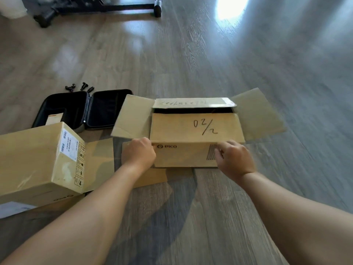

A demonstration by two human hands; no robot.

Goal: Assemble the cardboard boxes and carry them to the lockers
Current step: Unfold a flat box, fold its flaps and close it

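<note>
**Near flap down, side flaps still spread**

The box [183, 155] I'm working on sits on the wood floor [210, 54] at the centre of the frame, its long axis running left to right across my view. My left hand [138, 153] is at the box's near left corner, knuckles up and fingers curled under the edge of the near flap [196, 128]; I can't tell how firmly they hold it. My right hand [234, 157] is at the near right corner, fingers bent and pinching that same flap's edge.

The flap marked "02/2" lies folded flat over the opening, stretching away from my fingers toward the far flap [193, 102], with a dark gap left between them. The left side flap [133, 116] and right side flap [259, 115] splay outward, each just beyond its own hand, so I judge either hand equally near for folding them in.

A second box [38, 159] lies at the lower left of the frame.
</note>
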